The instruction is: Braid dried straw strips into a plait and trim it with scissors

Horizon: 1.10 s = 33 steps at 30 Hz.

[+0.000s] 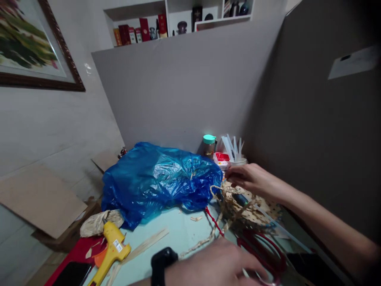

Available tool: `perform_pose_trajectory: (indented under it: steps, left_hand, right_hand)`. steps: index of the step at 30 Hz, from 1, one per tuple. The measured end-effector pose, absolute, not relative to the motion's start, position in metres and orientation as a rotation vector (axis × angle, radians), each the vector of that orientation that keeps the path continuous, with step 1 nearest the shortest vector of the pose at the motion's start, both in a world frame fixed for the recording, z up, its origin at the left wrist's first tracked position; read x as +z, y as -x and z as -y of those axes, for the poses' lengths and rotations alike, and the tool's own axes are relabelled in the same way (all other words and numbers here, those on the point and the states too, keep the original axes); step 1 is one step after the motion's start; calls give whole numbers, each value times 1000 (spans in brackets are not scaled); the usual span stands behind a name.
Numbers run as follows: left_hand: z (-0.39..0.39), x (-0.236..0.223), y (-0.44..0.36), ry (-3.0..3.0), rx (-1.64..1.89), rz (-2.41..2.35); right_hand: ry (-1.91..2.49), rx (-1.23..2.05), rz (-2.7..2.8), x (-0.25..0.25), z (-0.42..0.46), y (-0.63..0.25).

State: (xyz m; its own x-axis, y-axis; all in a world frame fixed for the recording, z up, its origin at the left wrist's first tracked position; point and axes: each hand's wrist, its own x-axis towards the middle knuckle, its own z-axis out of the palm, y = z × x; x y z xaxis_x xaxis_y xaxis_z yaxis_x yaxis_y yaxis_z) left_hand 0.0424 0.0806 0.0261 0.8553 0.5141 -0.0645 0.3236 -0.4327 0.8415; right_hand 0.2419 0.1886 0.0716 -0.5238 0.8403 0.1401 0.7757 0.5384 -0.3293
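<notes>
My left hand (218, 264), blurred and with a black watch (163, 262) on its wrist, is low at the front edge of the view. Its fingers curl around a pale, thin thing that I cannot make out. To the upper right, my right hand (248, 176) hovers over a shallow woven basket (270, 212), its fingers pinched together; whatever they hold is hidden. A braided straw cord (205, 240) runs from the basket area down toward my left hand. Beside it lies a twisted red cord (213, 220). A glue stick (274, 222) and a dark object (240, 199) rest in the basket.
A blue plastic bag (160, 178) covers the table's back. On the left are a yellow glue gun (114, 246), a straw bundle (102, 223) and a phone (73, 274). Behind stand a jar (209, 145) and a cup of glue sticks (238, 161). Red cord coils (264, 250) lie right.
</notes>
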Motion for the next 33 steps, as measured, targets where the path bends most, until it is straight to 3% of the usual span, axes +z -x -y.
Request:
perform_pose_trajectory:
  steps: [6,9,16,22,33]
  left_hand:
    - [-145,39,3,-2466,649,-1380]
    - [-180,39,19,-2532,714,-1546]
    - [-228,39,33,-2694,656,-1678]
    - [-241,30,31,-2707,613,-1740]
    - [-242,30,25,-2489,957,-1763]
  right_hand:
    - [1133,303,2619,51,-223,-202]
    - [1120,234,2669,37,-241,-186]
    - [1219,8,2662,1,-273,-170]
    - [1185,-14,2714,0,-271,-164]
    - [1440,-123,2480,-3,-268,-133]
